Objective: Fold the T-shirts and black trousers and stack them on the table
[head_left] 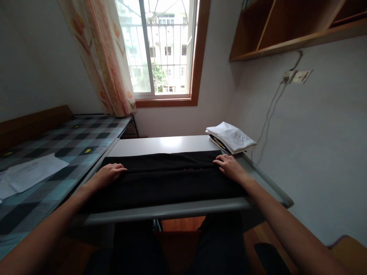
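A black folded garment [169,187] lies lengthwise across the table in front of me, with a fold line along its middle and a small reddish mark near the right part of that line. My left hand [112,171] rests at its left end, fingers together and closed on the cloth at the fold line. At the right end, my right hand [228,165] pinches the same fold between thumb and fingers. Which garment it is cannot be made out. Some of the cloth under both hands is hidden.
A stack of folded clothes [231,138], white on top, sits at the back right of the white table [169,142]. To the left is a bed with a checked cover [97,133] and paper sheets [34,173]. A shelf [286,42] and cables [271,107] are on the right wall.
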`<state>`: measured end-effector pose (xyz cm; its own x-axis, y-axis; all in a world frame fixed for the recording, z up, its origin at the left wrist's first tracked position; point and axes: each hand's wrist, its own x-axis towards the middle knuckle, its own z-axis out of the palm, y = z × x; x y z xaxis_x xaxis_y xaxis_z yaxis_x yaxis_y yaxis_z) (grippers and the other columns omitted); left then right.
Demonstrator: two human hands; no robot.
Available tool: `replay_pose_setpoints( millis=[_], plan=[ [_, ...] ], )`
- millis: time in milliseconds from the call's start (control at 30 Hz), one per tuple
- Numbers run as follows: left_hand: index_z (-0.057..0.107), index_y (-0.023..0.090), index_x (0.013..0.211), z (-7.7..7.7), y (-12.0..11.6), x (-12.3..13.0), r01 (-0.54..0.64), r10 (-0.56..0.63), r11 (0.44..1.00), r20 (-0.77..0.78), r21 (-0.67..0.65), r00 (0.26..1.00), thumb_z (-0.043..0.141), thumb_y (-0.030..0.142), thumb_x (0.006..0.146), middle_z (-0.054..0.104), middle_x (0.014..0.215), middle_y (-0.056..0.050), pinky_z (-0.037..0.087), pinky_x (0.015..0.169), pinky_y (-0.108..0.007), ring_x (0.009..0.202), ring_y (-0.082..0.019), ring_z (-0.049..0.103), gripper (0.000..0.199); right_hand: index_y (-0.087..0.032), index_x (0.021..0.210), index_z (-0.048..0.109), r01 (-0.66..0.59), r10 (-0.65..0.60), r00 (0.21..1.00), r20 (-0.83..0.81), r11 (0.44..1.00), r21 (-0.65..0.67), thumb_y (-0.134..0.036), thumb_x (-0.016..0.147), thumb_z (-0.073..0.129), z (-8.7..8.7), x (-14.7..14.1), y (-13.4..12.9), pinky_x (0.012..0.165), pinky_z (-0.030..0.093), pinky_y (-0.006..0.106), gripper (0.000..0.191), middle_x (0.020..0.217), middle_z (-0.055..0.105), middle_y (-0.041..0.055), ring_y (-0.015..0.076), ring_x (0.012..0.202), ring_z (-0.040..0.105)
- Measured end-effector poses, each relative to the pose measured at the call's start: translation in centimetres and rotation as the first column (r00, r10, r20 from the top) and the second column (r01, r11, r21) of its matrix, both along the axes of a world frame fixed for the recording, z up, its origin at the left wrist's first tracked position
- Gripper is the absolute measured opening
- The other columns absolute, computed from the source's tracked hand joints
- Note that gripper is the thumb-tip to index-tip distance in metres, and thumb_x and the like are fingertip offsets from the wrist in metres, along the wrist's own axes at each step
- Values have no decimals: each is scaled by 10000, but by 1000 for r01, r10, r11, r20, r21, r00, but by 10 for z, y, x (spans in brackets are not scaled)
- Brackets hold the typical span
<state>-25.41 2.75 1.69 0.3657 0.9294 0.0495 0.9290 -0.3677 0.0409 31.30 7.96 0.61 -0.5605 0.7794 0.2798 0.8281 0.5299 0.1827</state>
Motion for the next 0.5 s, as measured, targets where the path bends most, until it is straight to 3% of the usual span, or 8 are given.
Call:
replay_pose_setpoints(
  millis=[200,333,500],
  plan=[
    [698,179,921,-1,-9,6,-29,42,992,-108,122,993,401,132,860,640,965,-95,457,768,-329,817,-202,597,307,-175,927,683,98,-116,985,127,985,145,-123,878,458,1,-12,-9,854,312,394,236,953,643,112,259,923,516],
    [678,168,841,-11,-17,1,-34,59,967,-94,253,994,372,235,927,611,891,-103,442,725,-328,775,-202,563,325,-178,916,673,152,-167,984,61,968,199,-145,890,442,-7,-8,-16,851,286,397,234,954,642,108,259,919,503],
    [686,183,852,-20,-23,-7,-74,83,961,-22,266,996,347,333,950,616,873,-93,445,717,-325,759,-195,549,384,-181,926,678,190,-183,982,-51,964,187,-204,912,431,-13,0,-17,847,285,395,248,982,650,109,260,933,500]
  ],
)
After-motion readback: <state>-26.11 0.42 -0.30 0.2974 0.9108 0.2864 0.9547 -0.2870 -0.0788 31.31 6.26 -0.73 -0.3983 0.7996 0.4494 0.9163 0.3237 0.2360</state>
